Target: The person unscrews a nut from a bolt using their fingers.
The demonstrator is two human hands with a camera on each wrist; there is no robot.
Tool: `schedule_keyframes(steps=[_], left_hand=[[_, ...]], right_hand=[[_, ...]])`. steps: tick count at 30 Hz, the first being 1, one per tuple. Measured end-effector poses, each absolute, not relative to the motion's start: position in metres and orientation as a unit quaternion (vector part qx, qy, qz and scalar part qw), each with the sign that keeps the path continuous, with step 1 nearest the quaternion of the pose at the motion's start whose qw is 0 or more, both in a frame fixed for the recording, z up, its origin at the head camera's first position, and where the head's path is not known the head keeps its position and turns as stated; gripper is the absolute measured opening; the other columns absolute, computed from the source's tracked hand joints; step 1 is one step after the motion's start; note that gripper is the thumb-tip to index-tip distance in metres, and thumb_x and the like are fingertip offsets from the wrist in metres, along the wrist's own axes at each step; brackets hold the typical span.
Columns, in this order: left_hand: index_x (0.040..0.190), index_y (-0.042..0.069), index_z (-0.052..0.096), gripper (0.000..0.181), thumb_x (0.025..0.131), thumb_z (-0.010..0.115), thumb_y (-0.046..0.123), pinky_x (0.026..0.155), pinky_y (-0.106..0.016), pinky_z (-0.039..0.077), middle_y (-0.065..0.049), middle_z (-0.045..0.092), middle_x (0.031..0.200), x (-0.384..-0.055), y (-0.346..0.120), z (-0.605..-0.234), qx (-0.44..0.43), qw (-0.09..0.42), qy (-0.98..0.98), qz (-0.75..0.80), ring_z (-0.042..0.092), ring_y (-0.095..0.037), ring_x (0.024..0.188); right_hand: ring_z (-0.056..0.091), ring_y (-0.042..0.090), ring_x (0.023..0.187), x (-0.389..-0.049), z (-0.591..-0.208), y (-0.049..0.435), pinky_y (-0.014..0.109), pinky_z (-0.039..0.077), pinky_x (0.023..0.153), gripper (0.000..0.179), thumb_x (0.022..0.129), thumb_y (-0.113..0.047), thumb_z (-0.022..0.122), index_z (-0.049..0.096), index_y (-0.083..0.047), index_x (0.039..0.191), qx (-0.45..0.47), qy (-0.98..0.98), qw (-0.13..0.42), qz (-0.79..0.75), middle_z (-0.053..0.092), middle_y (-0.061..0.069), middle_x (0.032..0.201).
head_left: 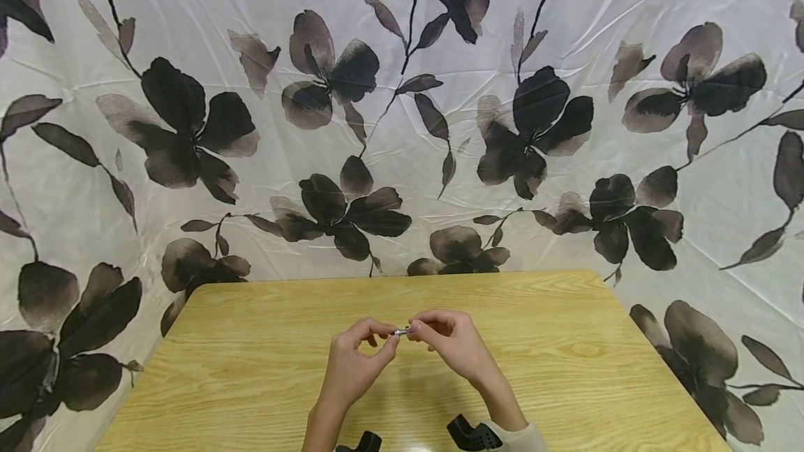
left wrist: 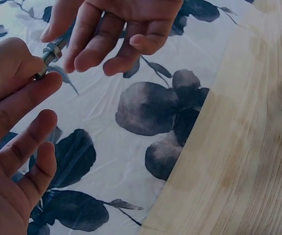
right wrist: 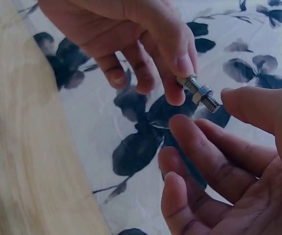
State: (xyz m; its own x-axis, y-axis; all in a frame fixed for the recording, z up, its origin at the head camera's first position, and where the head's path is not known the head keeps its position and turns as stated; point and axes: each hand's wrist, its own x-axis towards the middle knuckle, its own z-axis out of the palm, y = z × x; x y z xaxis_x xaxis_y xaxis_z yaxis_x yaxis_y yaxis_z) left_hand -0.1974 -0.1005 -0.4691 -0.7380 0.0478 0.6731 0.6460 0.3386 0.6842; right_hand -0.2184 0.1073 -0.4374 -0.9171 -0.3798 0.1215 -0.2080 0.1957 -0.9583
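My left hand [head_left: 356, 361] pinches a silvery bolt [right wrist: 192, 85] by its head end between thumb and forefinger, its other fingers spread loosely. A hex nut [right wrist: 202, 94] sits partway along the thread, with the threaded tip sticking out beyond it. Around that tip is my right hand [head_left: 460, 346], its thumb and forefinger apart and the nut showing between them in the right wrist view. In the left wrist view the right fingers [left wrist: 97, 44] hang just past the bolt's free end. The bolt's head is mostly covered by the left fingertips.
Both hands are above a light wooden table [head_left: 264, 319]. Behind it and along its sides hangs a white cloth [head_left: 440, 243] with dark floral print. Black wrist straps or mounts [head_left: 472, 434] show at the lower edge, and a pale sleeve [head_left: 524, 438] covers the right forearm.
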Motion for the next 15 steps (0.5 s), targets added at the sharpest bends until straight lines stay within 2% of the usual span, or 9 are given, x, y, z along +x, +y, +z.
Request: schedule_keyframes(steps=[7, 15], left_hand=[[0.093, 0.021, 0.077, 0.027, 0.081, 0.081, -0.003, 0.064, -0.029, 0.053, 0.002, 0.077, 0.086, -0.1980, -0.0996, -0.4704, -0.248, 0.312, -0.760, -0.514, 0.064, -0.010, 0.075], [0.093, 0.021, 0.078, 0.026, 0.082, 0.082, -0.002, 0.064, -0.030, 0.053, 0.006, 0.076, 0.084, -0.1977, -0.0992, -0.4704, -0.244, 0.312, -0.760, -0.514, 0.063, -0.008, 0.076]], right_hand=[[0.073, 0.014, 0.087, -0.2193, -0.4400, 0.1083, 0.030, 0.055, 0.074, 0.026, 0.103, -0.030, 0.064, 0.078, -0.010, 0.110, -0.199, 0.772, 0.079, -0.598, 0.078, 0.010, 0.096], [0.071, 0.013, 0.086, -0.2183, -0.4388, 0.1079, 0.029, 0.056, 0.074, 0.022, 0.101, -0.024, 0.068, 0.075, -0.008, 0.114, -0.210, 0.762, 0.076, -0.608, 0.075, 0.012, 0.105]])
